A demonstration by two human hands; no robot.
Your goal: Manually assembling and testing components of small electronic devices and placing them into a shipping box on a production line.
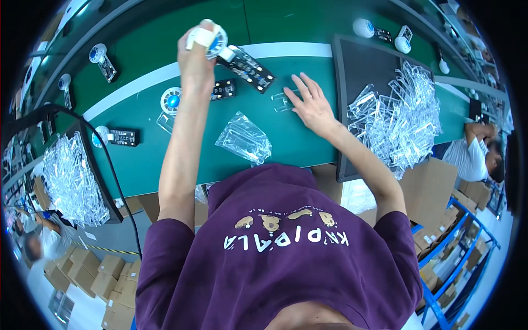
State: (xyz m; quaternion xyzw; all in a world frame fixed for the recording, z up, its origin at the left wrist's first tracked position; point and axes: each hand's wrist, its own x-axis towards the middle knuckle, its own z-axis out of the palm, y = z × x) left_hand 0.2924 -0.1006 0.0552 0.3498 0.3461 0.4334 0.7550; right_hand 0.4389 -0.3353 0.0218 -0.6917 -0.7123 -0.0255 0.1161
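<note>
Fingers of the left hand [195,61] are clamped on a white round module [218,43] with a blue centre, which is held up over the far edge of the tabletop [297,140]. From it a black circuit board [247,68] is slanted toward the right. By the right hand [314,107], its fingers spread apart, a clear plastic piece [281,102] is reached near the far edge; whether it is pressed cannot be told.

Below the held board, a second module [171,101] is partly hidden by the left forearm, with another clear piece [164,123] just beside it. A clear plastic bag [245,138] is placed toward the middle of the near edge. Toward the left end, a third module [124,137] is laid near a black tray [94,165] heaped with clear pieces [72,181]. At the right end, a larger black tray [344,82] is filled with a similar heap [404,118]. Beyond the far edge, more modules [105,67] are spread on a dark green surface [286,22].
</note>
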